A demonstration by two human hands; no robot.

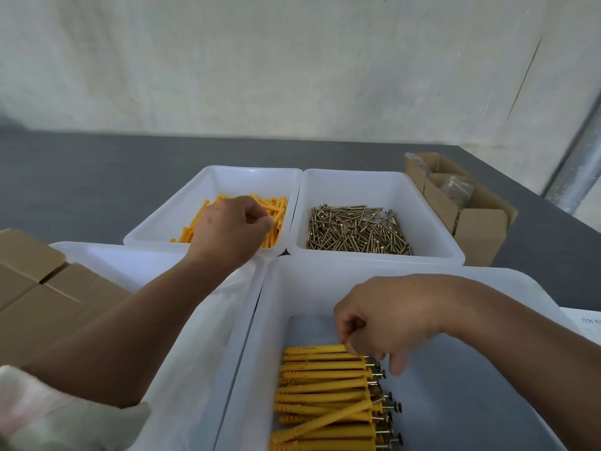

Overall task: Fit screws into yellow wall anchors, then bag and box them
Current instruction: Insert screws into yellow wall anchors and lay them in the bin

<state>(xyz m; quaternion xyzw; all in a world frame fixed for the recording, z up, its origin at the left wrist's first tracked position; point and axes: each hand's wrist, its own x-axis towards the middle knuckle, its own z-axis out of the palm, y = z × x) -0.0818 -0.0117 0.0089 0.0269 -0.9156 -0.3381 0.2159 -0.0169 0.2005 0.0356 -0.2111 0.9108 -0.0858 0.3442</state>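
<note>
Loose yellow anchors lie in the back left white tray. My left hand reaches into that tray, fingers and thumb curled down onto an anchor in the pile. Brass screws fill the back right tray. In the near tray is a stack of anchors fitted with screws, screw heads to the right. My right hand pinches the topmost fitted anchor at the far end of the stack.
A fourth white tray at the near left holds clear plastic bags. Flat cardboard boxes are stacked at the left; open small boxes stand at the right. A white cloth lies bottom left. The grey table ends at a wall.
</note>
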